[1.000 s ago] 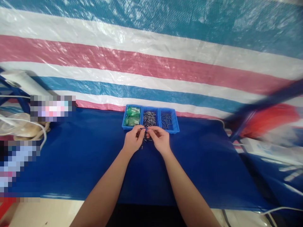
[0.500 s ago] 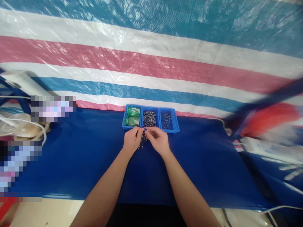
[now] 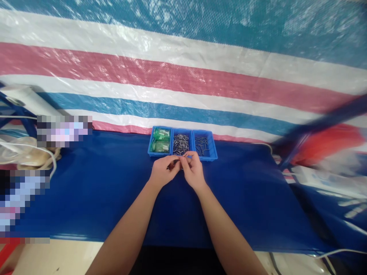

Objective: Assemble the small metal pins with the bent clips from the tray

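Note:
My left hand [image 3: 165, 170] and my right hand [image 3: 194, 170] meet fingertip to fingertip just in front of the blue bins. Both are closed in a pinch around a thin, small metal pin [image 3: 185, 156], mostly covered by the fingers. Behind the hands, the middle blue bin [image 3: 182, 131] holds a heap of short metal pins [image 3: 181, 143]. Fewer, thinner pins [image 3: 202, 144] lie in the right blue bin [image 3: 211, 147]. The left blue bin [image 3: 149, 147] contains green plastic packets [image 3: 161, 140] with pale pieces inside. My hands hide most of the tabletop spot beneath them.
A dark blue table surface [image 3: 243, 198] spreads around the hands. A striped plastic sheet [image 3: 183, 76] hangs behind the bins. At left are a white tube-like object [image 3: 27, 97] and a white cable [image 3: 53, 160]; at right, a blurred red bag [image 3: 332, 143].
My fingertips have come closer together and shifted slightly right, with the left hand turning over the loose pins in front of the bins. The bins have stayed where they were.

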`<action>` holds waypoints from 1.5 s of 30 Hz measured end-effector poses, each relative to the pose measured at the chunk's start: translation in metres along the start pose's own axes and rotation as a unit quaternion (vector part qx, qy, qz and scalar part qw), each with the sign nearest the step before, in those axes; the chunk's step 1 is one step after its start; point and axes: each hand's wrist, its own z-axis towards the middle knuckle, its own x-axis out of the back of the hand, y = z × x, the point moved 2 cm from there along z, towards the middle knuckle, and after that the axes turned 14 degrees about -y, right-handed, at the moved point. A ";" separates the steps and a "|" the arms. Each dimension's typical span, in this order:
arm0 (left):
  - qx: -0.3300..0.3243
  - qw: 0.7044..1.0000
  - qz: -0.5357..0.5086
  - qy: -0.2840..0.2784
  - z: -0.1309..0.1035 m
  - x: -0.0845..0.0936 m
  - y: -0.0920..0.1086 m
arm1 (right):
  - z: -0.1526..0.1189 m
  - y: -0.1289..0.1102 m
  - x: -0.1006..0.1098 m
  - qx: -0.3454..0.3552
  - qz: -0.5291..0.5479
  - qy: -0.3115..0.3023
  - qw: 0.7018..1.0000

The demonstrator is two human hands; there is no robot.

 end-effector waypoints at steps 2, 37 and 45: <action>-0.014 1.000 0.022 0.003 0.001 -0.001 -0.001 | 0.000 0.001 -0.001 -0.002 0.015 -0.014 1.000; 0.082 0.996 0.035 0.030 -0.003 0.004 -0.001 | 0.005 0.006 0.000 0.007 0.028 0.045 0.999; 0.094 0.995 0.016 0.037 -0.003 0.003 -0.001 | 0.005 0.006 0.001 -0.007 0.031 0.063 0.997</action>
